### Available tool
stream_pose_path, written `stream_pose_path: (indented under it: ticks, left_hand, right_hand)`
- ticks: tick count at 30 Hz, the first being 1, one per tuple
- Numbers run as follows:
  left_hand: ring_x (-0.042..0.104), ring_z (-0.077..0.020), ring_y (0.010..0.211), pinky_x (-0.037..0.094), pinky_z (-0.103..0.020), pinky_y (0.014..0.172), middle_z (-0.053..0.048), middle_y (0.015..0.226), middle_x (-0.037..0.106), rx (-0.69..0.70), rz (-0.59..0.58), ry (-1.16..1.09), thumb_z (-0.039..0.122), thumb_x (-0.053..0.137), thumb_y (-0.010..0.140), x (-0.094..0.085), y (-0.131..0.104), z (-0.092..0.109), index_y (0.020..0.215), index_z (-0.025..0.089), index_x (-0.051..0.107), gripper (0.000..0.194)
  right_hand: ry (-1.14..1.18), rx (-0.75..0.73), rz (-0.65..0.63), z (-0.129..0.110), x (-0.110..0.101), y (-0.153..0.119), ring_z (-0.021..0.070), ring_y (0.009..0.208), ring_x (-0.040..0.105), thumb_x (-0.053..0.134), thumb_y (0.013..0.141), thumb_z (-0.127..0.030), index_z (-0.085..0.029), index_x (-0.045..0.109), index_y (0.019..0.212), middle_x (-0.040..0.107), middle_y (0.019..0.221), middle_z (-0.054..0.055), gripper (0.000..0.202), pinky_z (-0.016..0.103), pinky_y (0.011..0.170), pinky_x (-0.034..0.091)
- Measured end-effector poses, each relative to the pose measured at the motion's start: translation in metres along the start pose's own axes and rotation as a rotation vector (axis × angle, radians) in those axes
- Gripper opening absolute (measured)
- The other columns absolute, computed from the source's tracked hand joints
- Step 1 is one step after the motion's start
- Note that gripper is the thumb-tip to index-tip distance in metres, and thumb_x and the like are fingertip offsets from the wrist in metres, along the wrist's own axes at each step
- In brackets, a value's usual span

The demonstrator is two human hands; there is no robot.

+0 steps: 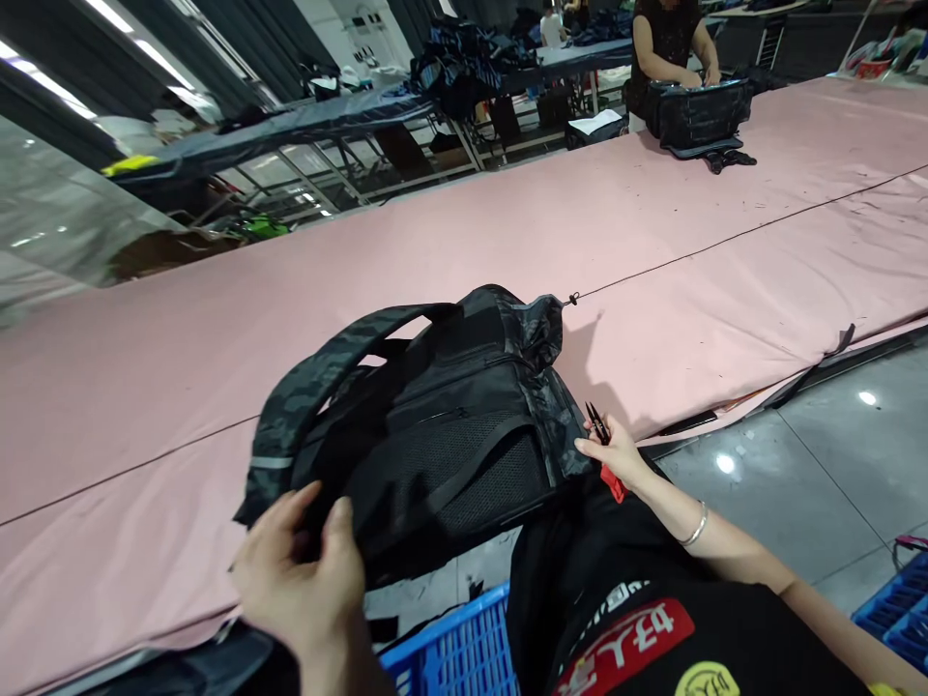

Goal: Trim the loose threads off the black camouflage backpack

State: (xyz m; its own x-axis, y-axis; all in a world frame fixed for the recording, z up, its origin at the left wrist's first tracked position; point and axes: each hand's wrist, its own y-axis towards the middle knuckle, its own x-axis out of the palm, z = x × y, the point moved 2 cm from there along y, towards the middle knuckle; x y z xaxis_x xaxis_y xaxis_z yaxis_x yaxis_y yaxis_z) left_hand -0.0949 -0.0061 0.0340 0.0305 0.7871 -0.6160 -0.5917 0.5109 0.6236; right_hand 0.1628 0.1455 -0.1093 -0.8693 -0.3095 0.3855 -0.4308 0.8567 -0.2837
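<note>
Left hand (301, 570) grips the backpack (435, 425) strap; right hand (616, 454) holds thread snips (598, 425).

A single head-worn camera looks forward and steeply down from the person's own eye height, tilted so the pink table (507, 251) runs slantwise across the frame. It sits close over the backpack (435, 425), with the left hand (301, 580) and right hand (616, 456) near the bottom edge. Farther off, the view takes in another person (667, 43) at the table's far end.
</note>
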Motion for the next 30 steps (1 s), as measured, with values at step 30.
stream_pose_path:
  ticks: [30]
  left_hand:
    - [0.043, -0.0149, 0.068, 0.034, -0.028, 0.066, -0.001, 0.072, 0.046, -0.089, -1.036, -0.277, 0.039, 0.044, 0.085, 0.088, -0.030, 0.101, 0.075, 0.017, 0.049, 0.025]
  right_hand:
    - [-0.434, -0.236, 0.111, -0.008, -0.008, -0.070, 0.0108, 0.061, 0.041, 0.058, 0.080, -0.038, -0.018, 0.052, 0.105, 0.040, 0.066, -0.004, 0.032, 0.027, 0.064, 0.036]
